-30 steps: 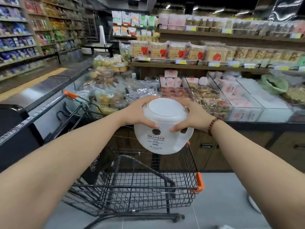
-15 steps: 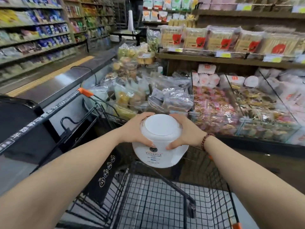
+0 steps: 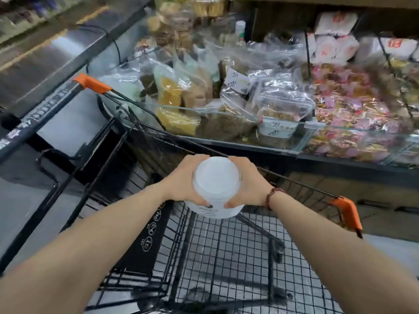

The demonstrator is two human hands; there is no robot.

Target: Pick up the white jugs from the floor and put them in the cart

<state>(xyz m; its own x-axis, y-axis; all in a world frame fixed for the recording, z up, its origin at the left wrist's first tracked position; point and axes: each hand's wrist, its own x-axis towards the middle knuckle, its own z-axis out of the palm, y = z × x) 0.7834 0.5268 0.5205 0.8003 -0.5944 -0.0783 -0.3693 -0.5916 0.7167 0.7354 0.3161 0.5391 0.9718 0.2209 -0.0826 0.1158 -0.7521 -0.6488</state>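
1. Left hand and right hand grip the jug from opposite sides, over the cart
2. Jug hangs above the wire floor, not yet set down
3. Left to do: lower, release; no other jugs in view

Bright, even light is glinting off the clear snack bags and washing out the top of the white jug. Motion blur is softening everything, worst toward the top, and wide-angle distortion is bending the edges.
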